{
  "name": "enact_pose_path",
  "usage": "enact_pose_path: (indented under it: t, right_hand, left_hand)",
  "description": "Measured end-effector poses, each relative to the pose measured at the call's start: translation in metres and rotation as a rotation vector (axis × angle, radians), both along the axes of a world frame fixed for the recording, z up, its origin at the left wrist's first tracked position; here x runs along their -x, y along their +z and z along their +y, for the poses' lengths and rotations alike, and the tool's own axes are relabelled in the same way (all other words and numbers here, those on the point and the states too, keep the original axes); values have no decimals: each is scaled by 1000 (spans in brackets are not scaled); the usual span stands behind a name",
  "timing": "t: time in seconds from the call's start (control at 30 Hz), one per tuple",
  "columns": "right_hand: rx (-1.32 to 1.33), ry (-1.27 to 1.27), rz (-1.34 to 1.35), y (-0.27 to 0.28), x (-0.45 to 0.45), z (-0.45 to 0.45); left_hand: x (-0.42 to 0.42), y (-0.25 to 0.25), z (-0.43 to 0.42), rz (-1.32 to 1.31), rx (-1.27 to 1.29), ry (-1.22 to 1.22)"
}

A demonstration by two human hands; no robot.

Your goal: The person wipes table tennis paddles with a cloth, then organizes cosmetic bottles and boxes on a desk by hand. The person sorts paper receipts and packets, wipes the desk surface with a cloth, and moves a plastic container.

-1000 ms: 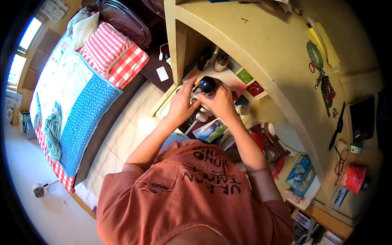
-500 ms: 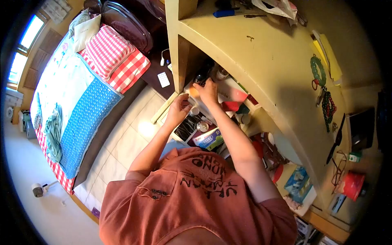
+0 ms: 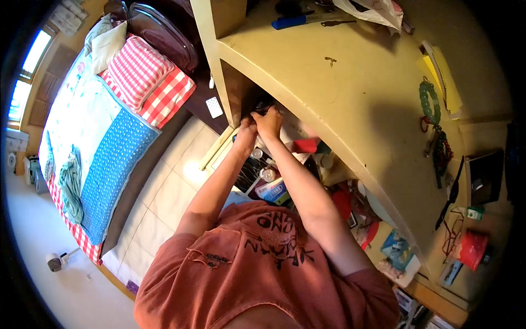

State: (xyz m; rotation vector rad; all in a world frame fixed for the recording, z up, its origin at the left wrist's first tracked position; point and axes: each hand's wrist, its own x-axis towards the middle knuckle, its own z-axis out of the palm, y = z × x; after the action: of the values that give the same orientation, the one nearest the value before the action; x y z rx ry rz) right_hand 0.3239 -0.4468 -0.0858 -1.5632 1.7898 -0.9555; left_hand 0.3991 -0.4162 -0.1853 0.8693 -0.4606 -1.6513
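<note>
My right hand (image 3: 269, 123) is closed at a dark, shiny object (image 3: 263, 103) inside the shadowed shelf opening; its kind cannot be made out. My left hand (image 3: 247, 132) is beside it, fingers bent and touching or nearly touching the right hand. Whatever the left fingers hold is hidden. Just below the hands, a drawer holds a bundle of black cords (image 3: 246, 174), a small round clear-topped jar (image 3: 267, 174), a white-capped container (image 3: 257, 153) and a blue and white box (image 3: 273, 191). A red item (image 3: 305, 145) lies right of my right wrist.
A yellowish shelf unit (image 3: 329, 82) curves overhead to the right, with a blue marker (image 3: 289, 22), a plastic bag (image 3: 375, 12) and bead strings (image 3: 429, 101) on it. A bed (image 3: 123, 164) stands left across the tiled floor (image 3: 159, 203). Shelves below right hold mixed items.
My left hand has moved up and right, closing the gap to my right hand. My right hand has shifted slightly left at the dark object. The view has shifted a little.
</note>
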Motion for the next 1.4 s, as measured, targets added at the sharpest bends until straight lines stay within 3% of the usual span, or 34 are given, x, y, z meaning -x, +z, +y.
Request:
enact_pose_path:
  t: [0.1, 0.2, 0.3, 0.47, 0.73, 0.8, 0.87, 0.9, 1.0, 1.13, 1.23, 1.4]
  right_hand:
    - [-13, -15, -61, 1, -4, 2]
    - [-20, -21, -74, 1, -5, 0]
    - [-25, 5, -28, -1, -2, -3]
    - [42, 82, 13, 1, 6, 0]
    - [-16, 186, 45, 1, 36, 15]
    - [43, 229, 61, -7, 51, 29]
    - [-125, 365, -173, -2, 66, 53]
    - [-171, 442, -142, 6, 75, 67]
    - [-39, 428, -123, -3, 93, 115]
    - [-155, 379, -35, -24, 115, 157]
    - [-135, 496, 185, -36, 120, 166]
    - [-236, 510, 91, -41, 104, 159]
  left_hand:
    - [8, -7, -3, 60, -39, 114]
    - [8, -16, -10, 67, -59, 75]
    - [16, 27, -5, 45, -35, 165]
    - [18, 17, -7, -14, -163, 217]
    - [-8, -15, -11, -86, -129, 12]
    - [-15, -28, -2, -318, -111, -25]
    - [-20, 22, 24, -373, -102, 7]
    - [-23, 40, 38, -427, -95, 46]
    - [-41, 23, 69, -607, -32, 36]
    - [-55, 20, 113, -559, -133, 14]
    - [-59, 10, 136, -575, -231, -76]
    - [-54, 8, 147, -621, -230, -227]
